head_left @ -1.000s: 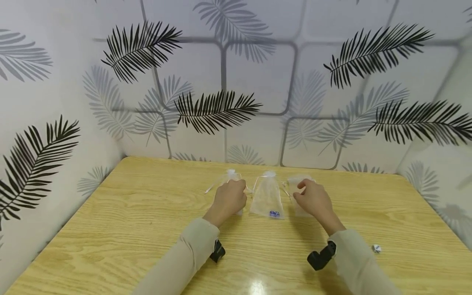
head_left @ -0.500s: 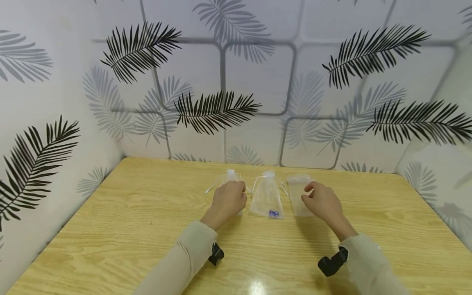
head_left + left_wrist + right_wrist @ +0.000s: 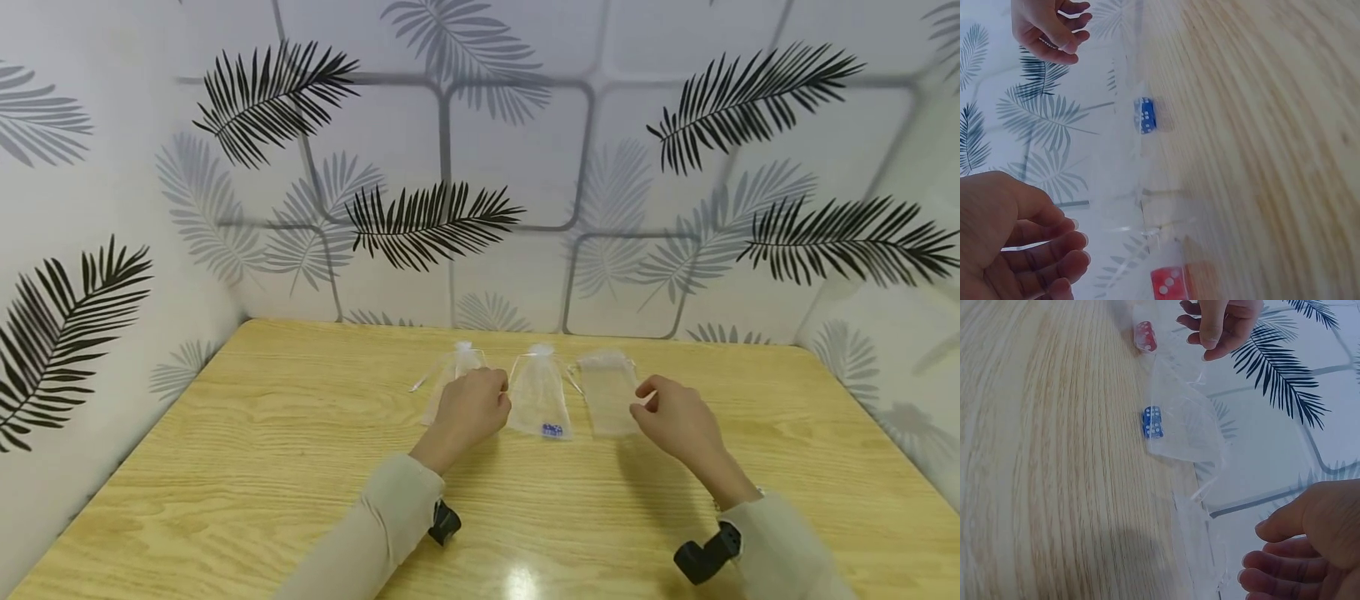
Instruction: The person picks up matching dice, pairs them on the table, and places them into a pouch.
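Three sheer white drawstring bags lie in a row on the table. My left hand (image 3: 471, 407) hovers over the left bag (image 3: 465, 360) and partly hides it, fingers loosely bent and holding nothing. Red dice (image 3: 1170, 284) show in that bag in the left wrist view. The middle bag (image 3: 537, 392) has blue dice (image 3: 552, 430) in its lower corner. My right hand (image 3: 681, 419) is just above the right edge of the right bag (image 3: 609, 398), thumb and fingers apart with nothing between them. No dice show in this bag.
The wooden table (image 3: 300, 467) reaches back to a wall (image 3: 517, 150) with a leaf pattern. White cords (image 3: 424, 380) trail from the bags' necks. Each wrist wears a black camera (image 3: 708, 554) below the sleeve cuff.
My right hand has drawn off to the right, uncovering more of the right bag. My left hand has barely moved. A white die at the right is now out of sight around the right sleeve.
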The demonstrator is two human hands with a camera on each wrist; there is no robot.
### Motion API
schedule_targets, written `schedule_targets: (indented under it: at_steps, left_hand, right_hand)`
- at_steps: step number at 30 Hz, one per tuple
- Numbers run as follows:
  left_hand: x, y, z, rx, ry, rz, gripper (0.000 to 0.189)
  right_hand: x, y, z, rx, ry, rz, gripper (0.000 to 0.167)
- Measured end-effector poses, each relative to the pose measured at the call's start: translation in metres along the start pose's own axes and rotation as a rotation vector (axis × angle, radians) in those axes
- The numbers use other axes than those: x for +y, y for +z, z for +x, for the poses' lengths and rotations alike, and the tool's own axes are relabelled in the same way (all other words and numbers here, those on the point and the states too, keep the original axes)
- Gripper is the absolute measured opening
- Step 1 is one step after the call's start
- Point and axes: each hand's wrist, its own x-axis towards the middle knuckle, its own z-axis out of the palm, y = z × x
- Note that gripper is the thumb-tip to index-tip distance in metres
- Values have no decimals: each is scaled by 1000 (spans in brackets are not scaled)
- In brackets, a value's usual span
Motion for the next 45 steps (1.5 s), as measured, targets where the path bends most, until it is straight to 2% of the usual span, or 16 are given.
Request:
schedule_targets:
  at_steps: [9, 15, 19, 26, 31, 36, 45]
  left_hand:
    - [17, -1, -1, -26, 34, -19, 11]
    - [28, -2, 0, -31, 72, -113, 14]
    - [36, 0, 3, -37, 99, -142, 14]
    - [52, 18, 12, -80, 120, -185, 17]
    - [62, 32, 17, -97, 142, -149, 21]
    - [71, 40, 23, -122, 157, -113, 23]
    - [72, 57, 39, -180, 84, -119, 27]
  right_hand:
    - [14, -12, -18, 3, -19, -25, 29]
    - [22, -20, -31, 34, -19, -24, 29]
    - [28, -25, -37, 48, -23, -20, 28]
    - [42, -29, -48, 50, -4, -6, 29]
    - [50, -29, -59, 48, 24, 14, 29]
    - [62, -30, -68, 62, 56, 35, 29]
    - [78, -31, -75, 72, 81, 56, 30]
